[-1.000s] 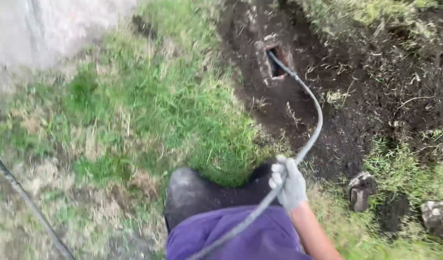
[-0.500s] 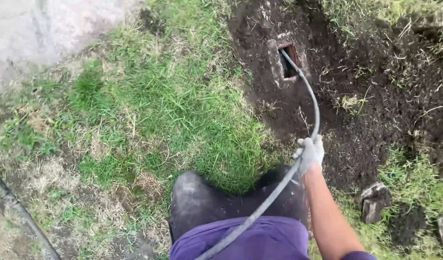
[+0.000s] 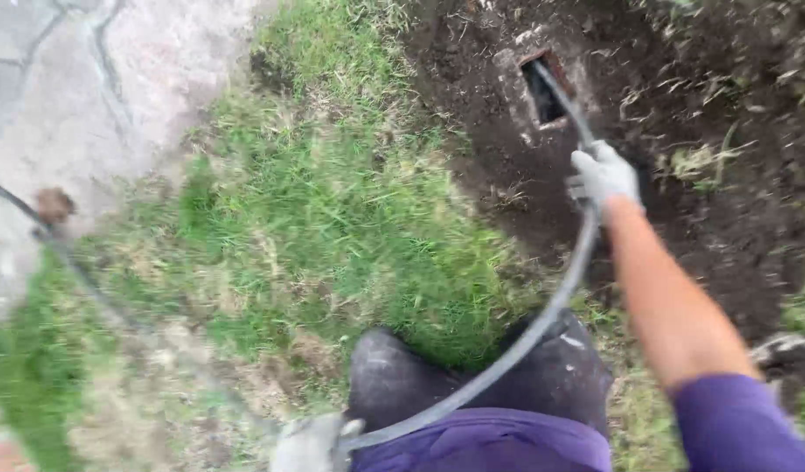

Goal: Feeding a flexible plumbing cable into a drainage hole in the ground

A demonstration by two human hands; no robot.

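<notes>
Cable [image 3: 542,328], a thin dark flexible line, is running as a long curve from the lower middle of the view up and to the right, its far end pointing into a small rectangular hole [image 3: 542,92] in the bare soil [image 3: 682,227]. Its long axis is lying diagonally, bowing outward over the boots [image 3: 472,385] before straightening toward the opening. Right hand [image 3: 602,175], in a pale glove, is clenching the cable just short of the hole, the bare forearm stretching out from a purple sleeve [image 3: 735,428]. Left hand [image 3: 311,444], also gloved, is sitting at the bottom edge and is closing around the cable's near part, though blur is making the fingers hard to read. From there the line is seeming to trail off to the left across the grass [image 3: 333,218] toward a paved slab [image 3: 97,87], where a second dark stretch [image 3: 18,210] is showing; whether the two are joining I cannot tell. Dark rubber boots are standing on the grass beside the dug patch, with purple cloth just below them.
</notes>
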